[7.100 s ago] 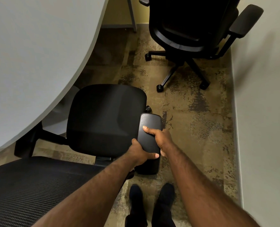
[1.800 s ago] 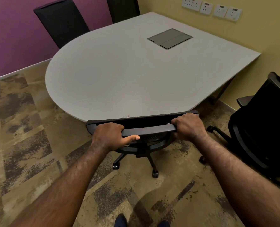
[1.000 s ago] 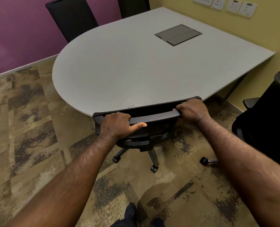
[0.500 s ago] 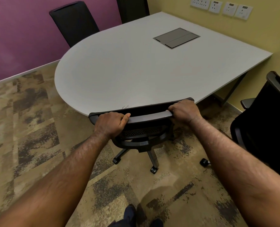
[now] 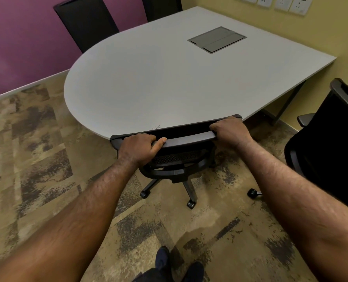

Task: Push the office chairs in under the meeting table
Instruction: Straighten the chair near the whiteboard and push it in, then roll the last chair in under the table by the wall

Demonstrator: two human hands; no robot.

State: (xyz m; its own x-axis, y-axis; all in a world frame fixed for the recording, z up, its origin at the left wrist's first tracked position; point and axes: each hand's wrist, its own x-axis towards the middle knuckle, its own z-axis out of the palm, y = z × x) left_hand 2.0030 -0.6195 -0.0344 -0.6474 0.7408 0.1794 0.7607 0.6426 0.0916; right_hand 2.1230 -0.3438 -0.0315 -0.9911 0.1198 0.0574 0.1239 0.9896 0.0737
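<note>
A black office chair (image 5: pixel 181 157) stands tucked against the near edge of the grey meeting table (image 5: pixel 148 84), its seat hidden under the tabletop. My left hand (image 5: pixel 138 149) grips the left end of its top backrest rail, thumb lying along the rail. My right hand (image 5: pixel 230 130) grips the right end of the same rail. Only the backrest, base and castors show below the hands.
A second black chair (image 5: pixel 330 147) stands out from the table at the right, near the yellow wall. Two more chair backs (image 5: pixel 85 21) rise behind the table by the purple wall. A cable hatch (image 5: pixel 216 39) sits in the tabletop. Patterned carpet (image 5: pixel 36 159) spreads left.
Earlier both hands held a chair's armrest beside the table. Over the last second both hands stay on the backrest rail, and my left thumb has settled along it.
</note>
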